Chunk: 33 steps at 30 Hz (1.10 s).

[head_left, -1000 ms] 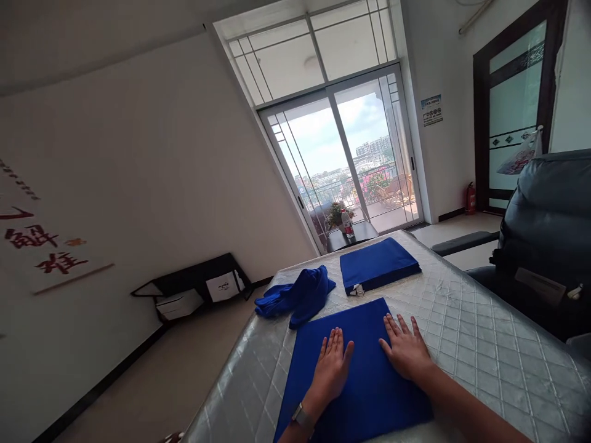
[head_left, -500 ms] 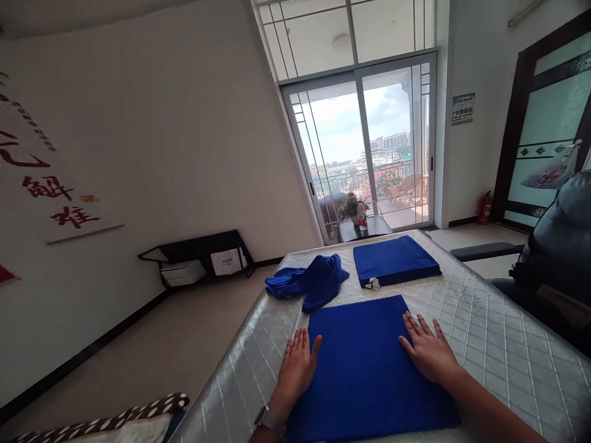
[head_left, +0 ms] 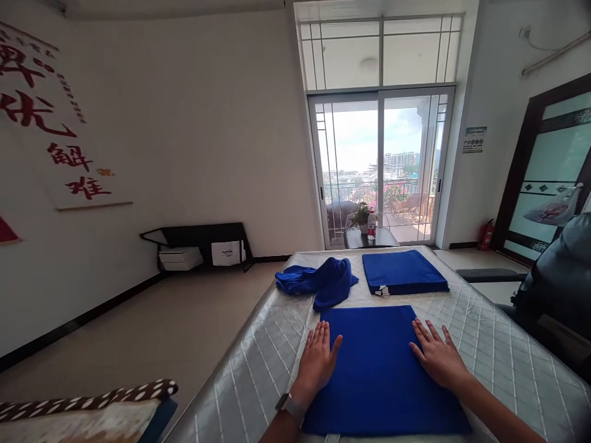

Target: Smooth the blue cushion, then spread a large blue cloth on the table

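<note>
A flat square of blue folded cloth [head_left: 373,375] lies in front of me on the silvery quilted mattress [head_left: 258,363]. My left hand [head_left: 318,354] rests on its left edge, palm down, fingers stretched out and thumb apart. On the opposite edge, my right hand [head_left: 436,351] lies flat with its fingers spread. Neither hand grips anything. Just beyond the square, to the left, sits a crumpled blue cloth [head_left: 323,280]. To the right of that is a neat stack of folded blue cloth [head_left: 404,271] with a white tag at its near corner.
Behind the mattress, a small dark table [head_left: 381,239] carries a bottle [head_left: 372,224] and a potted plant [head_left: 360,215]. A black leather chair [head_left: 561,264] stands at the right. Against the left wall is a low black rack [head_left: 203,237] with white boxes. Patterned fabric [head_left: 92,397] shows at lower left.
My view has levelled out and shifted, so the scene sits differently in the picture. The left hand has moved slightly inward onto the cloth; the right hand stays at its edge.
</note>
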Available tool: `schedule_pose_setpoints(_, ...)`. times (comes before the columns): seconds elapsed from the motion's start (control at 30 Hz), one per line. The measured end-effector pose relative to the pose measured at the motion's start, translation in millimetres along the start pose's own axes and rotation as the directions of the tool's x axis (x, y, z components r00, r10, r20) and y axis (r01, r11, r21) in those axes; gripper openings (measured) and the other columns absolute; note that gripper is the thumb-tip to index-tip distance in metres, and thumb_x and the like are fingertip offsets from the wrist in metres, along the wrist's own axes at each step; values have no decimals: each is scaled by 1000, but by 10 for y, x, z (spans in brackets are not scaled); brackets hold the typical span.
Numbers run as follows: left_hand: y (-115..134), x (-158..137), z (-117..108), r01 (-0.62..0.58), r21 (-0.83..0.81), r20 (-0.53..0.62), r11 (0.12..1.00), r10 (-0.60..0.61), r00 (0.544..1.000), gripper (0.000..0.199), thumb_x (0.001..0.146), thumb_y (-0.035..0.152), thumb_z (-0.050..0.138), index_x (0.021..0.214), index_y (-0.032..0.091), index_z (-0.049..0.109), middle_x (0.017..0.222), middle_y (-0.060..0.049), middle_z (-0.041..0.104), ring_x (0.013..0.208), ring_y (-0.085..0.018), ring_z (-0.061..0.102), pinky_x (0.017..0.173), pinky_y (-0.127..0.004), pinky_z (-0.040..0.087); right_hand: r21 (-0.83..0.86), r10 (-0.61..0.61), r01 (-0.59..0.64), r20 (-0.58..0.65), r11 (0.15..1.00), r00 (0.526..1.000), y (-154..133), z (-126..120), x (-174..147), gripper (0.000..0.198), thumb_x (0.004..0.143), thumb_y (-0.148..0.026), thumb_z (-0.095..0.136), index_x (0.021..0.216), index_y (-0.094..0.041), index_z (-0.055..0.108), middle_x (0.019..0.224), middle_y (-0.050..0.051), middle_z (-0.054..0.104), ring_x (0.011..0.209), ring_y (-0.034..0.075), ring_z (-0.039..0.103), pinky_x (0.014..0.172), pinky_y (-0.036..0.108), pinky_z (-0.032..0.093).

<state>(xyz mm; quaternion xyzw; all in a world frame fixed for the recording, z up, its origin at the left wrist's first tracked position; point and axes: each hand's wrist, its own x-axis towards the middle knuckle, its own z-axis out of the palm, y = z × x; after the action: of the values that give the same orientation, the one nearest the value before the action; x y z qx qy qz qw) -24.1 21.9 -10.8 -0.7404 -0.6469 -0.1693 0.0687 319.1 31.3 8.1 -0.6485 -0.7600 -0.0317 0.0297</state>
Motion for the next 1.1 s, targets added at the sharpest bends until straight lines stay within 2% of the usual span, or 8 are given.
schedule_pose_setpoints(0.17,66,-12,-94,-8,-28,23,1000,8,1000,75,99,60,16,148,8,34,154,-16,34,145,-27,26,118,-50,25,-70,-50,48,-22,996,999,-52,-150,240,62,97,-44,17,154,-21,21,162,2,15,148,23,3,117,54,-6)
schedule_pose_setpoints(0.37,23,-11,-10,9,-32,50,999,-7,999,75,99,60,17,148,6,35,154,-17,33,144,-27,28,117,-48,27,19,-17,16,51,1000,999,-53,-135,512,61,98,-44,16,154,-22,20,162,4,14,148,21,6,118,51,1)
schedule_pose_setpoints(0.5,-21,5,113,7,-16,24,1000,-7,1000,69,100,57,22,149,11,33,154,-17,35,144,-27,29,117,-51,27,113,49,-57,68,992,996,-26,2,546,67,97,-52,12,155,-19,8,162,3,11,148,20,6,119,48,4)
schedule_pose_setpoints(0.67,-79,-4,210,-33,26,-4,999,34,999,59,101,52,24,152,22,27,153,-13,39,143,-27,31,115,-55,28,150,44,-53,64,987,997,6,27,539,69,97,-53,10,155,-17,9,162,2,11,148,18,6,119,46,1)
schedule_pose_setpoints(0.83,-89,11,163,-103,90,47,991,99,994,55,103,46,20,150,21,34,151,-13,41,143,-27,31,115,-55,27,147,29,-37,54,988,998,34,14,525,67,97,-50,10,155,-15,12,162,3,12,148,20,6,119,47,0)
schedule_pose_setpoints(0.9,48,55,100,-101,101,61,990,95,994,56,103,44,17,149,18,35,151,-15,41,143,-28,30,115,-56,26,145,23,-29,44,989,999,44,27,521,67,98,-48,9,155,-14,13,162,3,12,148,20,7,119,48,-2)
schedule_pose_setpoints(0.97,320,121,39,-116,79,82,990,109,991,60,103,47,16,149,14,34,152,-16,38,144,-28,27,116,-56,25,160,20,-25,37,987,999,51,38,520,67,98,-48,9,155,-14,13,162,4,12,148,21,6,118,48,-3)
schedule_pose_setpoints(1.1,1150,322,27,-261,-37,119,965,263,957,63,102,50,16,150,13,31,154,-14,36,146,-23,23,119,-52,22,187,33,-39,37,982,999,58,37,519,67,97,-48,14,155,-14,11,162,5,11,148,21,4,118,49,-1)
